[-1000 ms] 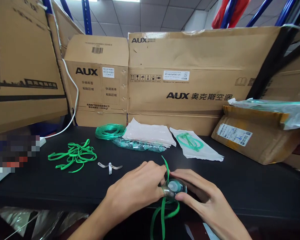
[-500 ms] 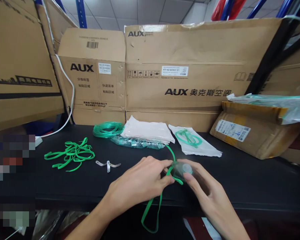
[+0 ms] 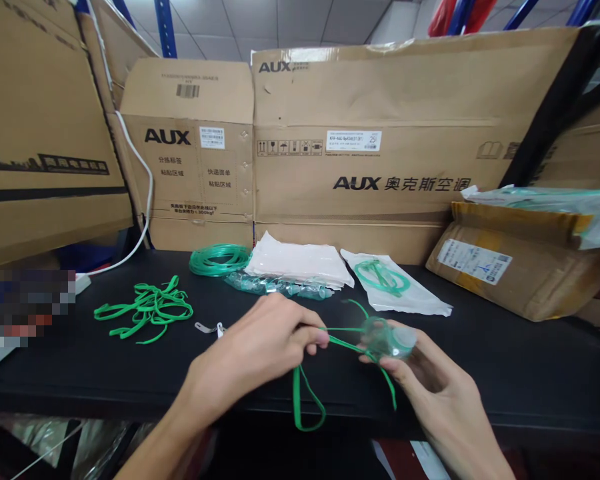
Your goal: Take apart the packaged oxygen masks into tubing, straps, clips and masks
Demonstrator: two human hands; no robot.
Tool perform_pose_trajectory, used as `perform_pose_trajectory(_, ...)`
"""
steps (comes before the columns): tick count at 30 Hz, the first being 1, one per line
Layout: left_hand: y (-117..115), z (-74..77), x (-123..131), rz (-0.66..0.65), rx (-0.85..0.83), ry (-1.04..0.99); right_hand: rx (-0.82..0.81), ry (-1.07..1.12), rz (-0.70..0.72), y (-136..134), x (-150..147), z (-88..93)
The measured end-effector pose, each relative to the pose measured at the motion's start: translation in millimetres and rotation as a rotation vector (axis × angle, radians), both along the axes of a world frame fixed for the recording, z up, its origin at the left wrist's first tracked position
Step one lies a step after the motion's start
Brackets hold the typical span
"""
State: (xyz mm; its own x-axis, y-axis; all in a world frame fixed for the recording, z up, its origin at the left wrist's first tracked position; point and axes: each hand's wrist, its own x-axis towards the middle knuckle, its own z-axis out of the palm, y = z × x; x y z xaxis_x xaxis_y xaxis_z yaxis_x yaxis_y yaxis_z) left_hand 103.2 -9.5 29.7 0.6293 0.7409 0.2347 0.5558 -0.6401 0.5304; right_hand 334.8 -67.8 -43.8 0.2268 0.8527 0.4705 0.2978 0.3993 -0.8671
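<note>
In my right hand (image 3: 440, 383) is a small clear, green-tinted plastic mask (image 3: 380, 339), its pale round port facing right. My left hand (image 3: 260, 343) is closed on the green elastic strap (image 3: 345, 343), which stretches in two strands to the mask. A loop of the strap hangs below my left hand, and loose ends stick out above and below the mask. Close behind my left wrist lies a thin metal strip piece (image 3: 207, 327), partly hidden by the hand. Farther left is a tangled pile of green elastic straps (image 3: 150, 308).
Along the back of the black table (image 3: 130, 373) lie coiled green tubing (image 3: 219, 259), bagged clear parts (image 3: 280, 285), white pouches (image 3: 300, 263) and a pouch holding green tubing (image 3: 397, 287). A parcel (image 3: 520, 267) stands right; large AUX cartons (image 3: 405, 100) wall off the back.
My left hand has drawn away leftward from the mask, pulling the strap into taut strands. My right hand and the mask have shifted right, and the metal piece is now partly covered.
</note>
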Motion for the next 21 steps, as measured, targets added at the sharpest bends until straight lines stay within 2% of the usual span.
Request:
perform_pose_trajectory(4,5.3,8.3,-19.5,0.113,-0.045,0.065,0.011,0.06,-0.028,-1.0,2.1,-1.8)
perform_pose_trajectory(7,2.7,2.6,-21.3,0.104,-0.037,0.078,-0.032,0.016,-0.011,-1.1,-1.1,1.9)
perform_pose_trajectory(10,-4.0,-5.5,-10.9,0.127,0.014,0.054,-0.072,-0.02,0.023,-1.0,-3.8,5.4)
perform_pose_trajectory(13,-10.2,-9.2,5.5,0.038,0.022,0.039,-0.07,-0.047,0.077,-0.7,-4.3,6.5)
perform_pose_trajectory(17,-13.9,-10.8,21.5,-0.1,0.025,0.035,-0.042,-0.087,0.05,0.6,-2.0,4.5)
perform_pose_trajectory(21,-14.3,-11.3,19.4,-0.096,0.068,0.015,0.044,-0.114,-0.046,3.4,4.0,-1.8)
